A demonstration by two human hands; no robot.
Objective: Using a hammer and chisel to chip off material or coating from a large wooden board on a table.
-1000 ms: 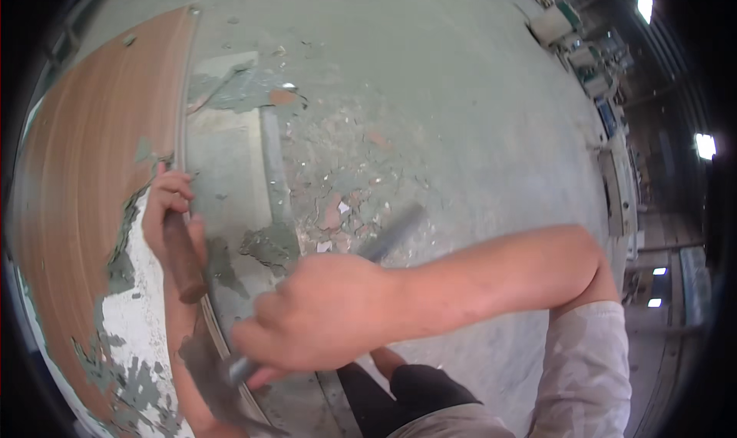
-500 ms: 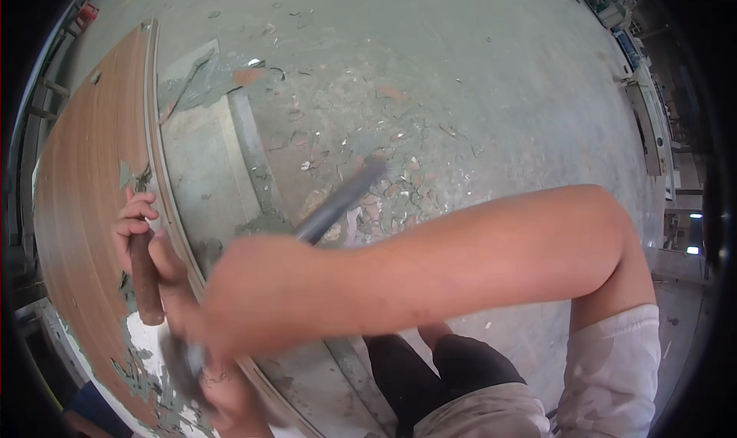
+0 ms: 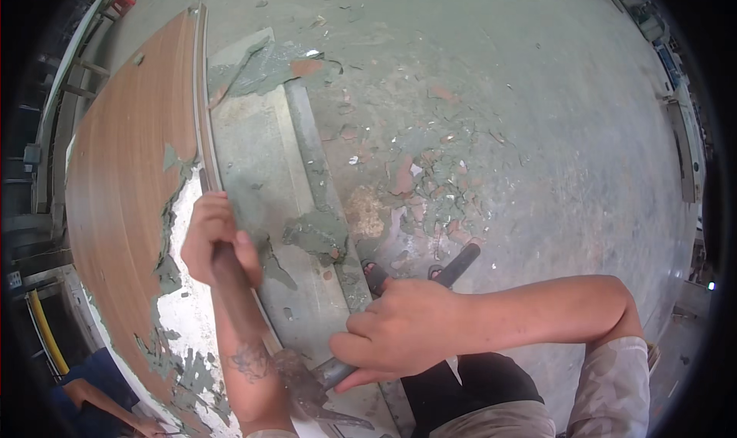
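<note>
My left hand is wrapped round a chisel with a brown wooden handle. Its thin blade tip reaches the right edge of a wood-grain panel. In my right hand is a claw hammer with a grey tubular handle. The metal hammer head is near the butt of the chisel, over my left forearm; whether they touch I cannot tell. Beside my left hand the brown surface is broken away, baring a white patch with ragged grey-green flakes around it.
Several broken flakes litter the concrete floor on the right. Pale boards lie beside the panel, with scraps on them. Another person's arm and dark blue clothing show at the lower left. A red stool stands at the far left.
My right hand has swung back to the right with the hammer, uncovering the panel's edge. My left hand and the chisel have shifted right, to the panel's edge. The view has turned slightly.
</note>
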